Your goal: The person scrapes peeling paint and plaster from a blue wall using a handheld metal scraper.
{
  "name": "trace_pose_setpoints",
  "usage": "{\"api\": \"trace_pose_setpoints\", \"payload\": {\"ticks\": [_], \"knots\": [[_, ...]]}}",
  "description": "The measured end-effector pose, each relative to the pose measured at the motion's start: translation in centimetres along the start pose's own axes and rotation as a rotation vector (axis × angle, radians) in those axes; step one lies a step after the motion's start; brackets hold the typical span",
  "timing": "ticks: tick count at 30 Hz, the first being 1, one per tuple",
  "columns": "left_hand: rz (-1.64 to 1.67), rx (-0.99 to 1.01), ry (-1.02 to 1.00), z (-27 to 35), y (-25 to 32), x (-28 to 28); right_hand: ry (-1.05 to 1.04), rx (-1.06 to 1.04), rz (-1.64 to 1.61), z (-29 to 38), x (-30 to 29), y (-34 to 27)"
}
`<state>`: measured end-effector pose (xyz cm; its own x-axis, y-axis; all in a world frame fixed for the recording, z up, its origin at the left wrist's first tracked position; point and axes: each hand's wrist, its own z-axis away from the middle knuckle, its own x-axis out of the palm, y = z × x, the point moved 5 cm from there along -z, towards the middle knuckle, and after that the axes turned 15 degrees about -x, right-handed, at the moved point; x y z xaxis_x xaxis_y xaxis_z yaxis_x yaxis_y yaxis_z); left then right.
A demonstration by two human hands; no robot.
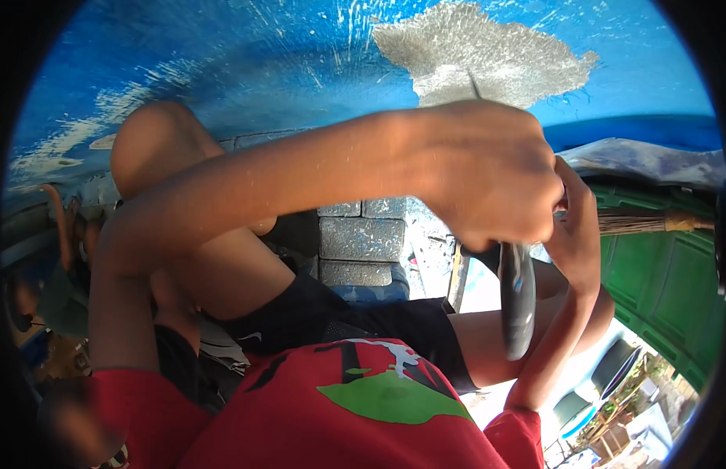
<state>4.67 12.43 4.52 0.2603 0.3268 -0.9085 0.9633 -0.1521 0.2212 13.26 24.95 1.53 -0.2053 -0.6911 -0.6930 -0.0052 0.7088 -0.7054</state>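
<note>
My left hand (492,170) reaches across from the left as a fist around the dark handle (518,302) of a hand tool. The handle hangs below the fist; the rest of the tool is mostly hidden. A thin dark point shows just above the knuckles, but I cannot tell whether it belongs to the tool. My right hand (574,225) comes up from the lower right, its bent fingers against the left fist. Its fingertips are hidden, so any grip of theirs is unclear. Behind both hands rises a scraped blue painted surface (269,76) with a bare grey patch (486,53).
Grey blocks (363,238) are stacked beyond my bent legs. On the right, a stick broom (638,223) lies across a green panel (662,281). Basins (615,366) stand at lower right. Parts of another person (61,228) appear at the far left.
</note>
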Motion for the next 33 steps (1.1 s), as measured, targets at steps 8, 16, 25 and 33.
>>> {"api": "trace_pose_setpoints", "payload": {"ticks": [8,16,25,33], "knots": [[-0.035,-0.100,0.033,0.3,-3.2,-0.5,-0.045,-0.023,0.082,-0.1,0.0,-0.2],[-0.098,-0.107,-0.019,2.2,-4.3,0.4,-0.046,0.040,0.069,0.2,0.2,0.0],[-0.208,-0.237,-0.057,2.9,-5.1,-0.2,-0.049,-0.002,0.069,-0.3,0.6,-0.4],[-0.020,-0.117,0.057,2.6,-3.4,-0.9,-0.070,0.016,0.090,-0.8,0.9,-0.4]]}}
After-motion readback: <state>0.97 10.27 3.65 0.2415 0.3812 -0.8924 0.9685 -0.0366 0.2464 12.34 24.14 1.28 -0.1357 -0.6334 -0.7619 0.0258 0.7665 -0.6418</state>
